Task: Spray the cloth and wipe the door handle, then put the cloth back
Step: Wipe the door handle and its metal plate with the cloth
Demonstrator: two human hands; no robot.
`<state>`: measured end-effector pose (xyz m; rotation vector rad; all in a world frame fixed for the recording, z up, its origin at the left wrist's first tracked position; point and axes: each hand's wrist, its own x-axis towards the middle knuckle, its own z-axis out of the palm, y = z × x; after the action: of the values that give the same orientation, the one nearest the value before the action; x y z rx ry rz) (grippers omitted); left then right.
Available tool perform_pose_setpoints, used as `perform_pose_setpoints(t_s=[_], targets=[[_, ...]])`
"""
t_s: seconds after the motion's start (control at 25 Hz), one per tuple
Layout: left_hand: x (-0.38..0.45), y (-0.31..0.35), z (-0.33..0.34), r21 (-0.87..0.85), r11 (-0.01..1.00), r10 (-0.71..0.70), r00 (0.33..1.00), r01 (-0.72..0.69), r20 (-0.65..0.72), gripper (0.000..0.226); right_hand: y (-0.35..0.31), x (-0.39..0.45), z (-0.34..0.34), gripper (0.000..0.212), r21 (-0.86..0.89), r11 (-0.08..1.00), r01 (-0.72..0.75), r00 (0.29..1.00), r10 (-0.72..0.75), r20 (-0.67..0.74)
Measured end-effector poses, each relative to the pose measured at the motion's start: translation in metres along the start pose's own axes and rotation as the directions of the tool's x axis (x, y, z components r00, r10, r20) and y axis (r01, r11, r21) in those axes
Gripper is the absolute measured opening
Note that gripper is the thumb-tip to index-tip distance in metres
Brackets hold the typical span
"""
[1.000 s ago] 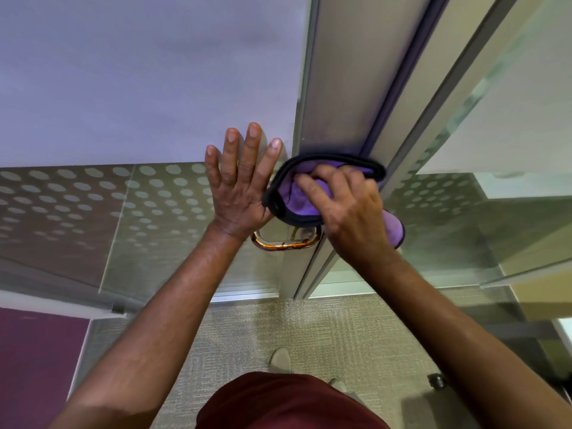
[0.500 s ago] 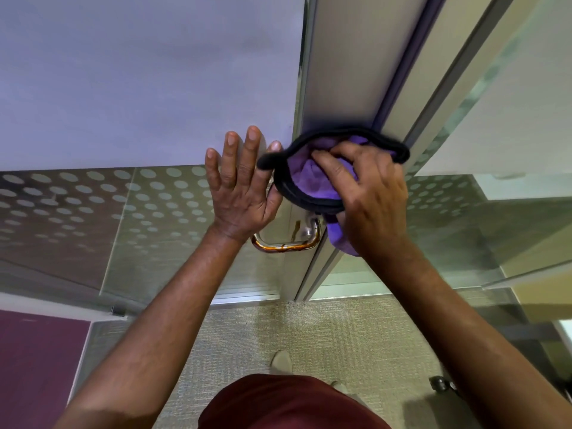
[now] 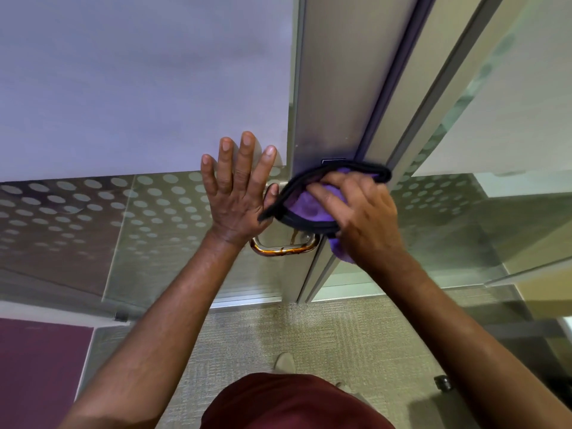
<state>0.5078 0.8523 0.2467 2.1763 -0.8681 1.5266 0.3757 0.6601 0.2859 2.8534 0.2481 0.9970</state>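
Note:
A purple cloth (image 3: 305, 205) with a black border is bunched in my right hand (image 3: 362, 218), which presses it against the metal door stile just above the door handle (image 3: 283, 249). The handle is a curved, shiny bar with a coppery reflection; only its lower loop shows below the cloth and my hands. My left hand (image 3: 238, 193) lies flat on the glass door beside the cloth, fingers spread, holding nothing. No spray bottle is in view.
The glass door (image 3: 154, 218) has a frosted upper panel and a dotted band at handle height. A metal frame (image 3: 328, 88) and more glass panels stand to the right. Beige carpet (image 3: 278, 329) lies below, with my shoe (image 3: 284, 362) and a small dark door stop (image 3: 443, 382).
My right hand lifted the cloth up the stile, then brought it back down a little and left, near the handle. My left hand has stayed flat on the glass.

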Motion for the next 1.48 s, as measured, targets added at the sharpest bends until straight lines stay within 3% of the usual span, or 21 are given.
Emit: perform_pose_setpoints(t_s=[0.08, 0.16, 0.44, 0.52, 0.68, 0.76, 1.0, 1.16, 1.4, 1.48], targets=[[0.001, 0.000, 0.000, -0.016, 1.000, -0.008, 1.000, 0.008, -0.006, 0.062, -0.001, 0.009, -0.003, 0.048, 0.010, 0.997, -0.083, 0.993, 0.083, -0.084], [0.000, 0.001, -0.001, -0.015, 1.000, 0.002, 1.000, -0.003, -0.023, 0.062, -0.006, 0.004, 0.006, 0.042, 0.008, 0.997, -0.072, 0.994, 0.072, -0.086], [0.001, -0.001, 0.001, 0.011, 1.000, 0.015, 1.000, -0.015, -0.002, 0.063, -0.007, -0.030, 0.025, 0.044, 0.049, 0.997, 0.062, 0.987, -0.068, 0.142], [0.001, 0.000, 0.000, -0.010, 1.000, 0.012, 1.000, -0.012, -0.010, 0.062, -0.003, -0.015, 0.008, 0.051, 0.058, 0.997, 0.048, 0.994, -0.054, 0.097], [0.002, 0.001, -0.004, -0.038, 0.999, -0.023, 1.000, 0.024, 0.019, 0.058, -0.001, 0.009, -0.008, 0.051, 0.067, 0.992, -0.111, 0.990, 0.116, -0.075], [0.001, 0.001, -0.004, -0.022, 1.000, -0.010, 1.000, 0.010, 0.018, 0.061, -0.007, 0.002, 0.004, 0.054, 0.030, 0.993, -0.110, 0.989, 0.113, -0.091], [0.001, 0.000, -0.004, -0.022, 1.000, -0.008, 0.999, 0.008, 0.031, 0.060, -0.016, -0.035, 0.034, 0.059, 0.079, 0.995, -0.066, 0.994, 0.058, 0.096], [0.001, 0.001, -0.006, -0.035, 0.999, -0.022, 0.999, 0.023, 0.043, 0.057, -0.021, -0.040, 0.033, 0.060, 0.201, 0.970, -0.136, 0.976, 0.097, 0.193], [0.002, 0.000, -0.006, -0.059, 0.998, -0.009, 0.999, 0.011, 0.037, 0.063, -0.024, 0.002, 0.006, 0.055, 0.200, 0.929, -0.311, 0.943, 0.328, -0.061], [0.001, 0.000, -0.005, -0.048, 0.999, 0.000, 0.999, 0.002, 0.035, 0.064, -0.033, -0.004, 0.013, 0.050, 0.171, 0.932, -0.320, 0.937, 0.338, -0.091]])
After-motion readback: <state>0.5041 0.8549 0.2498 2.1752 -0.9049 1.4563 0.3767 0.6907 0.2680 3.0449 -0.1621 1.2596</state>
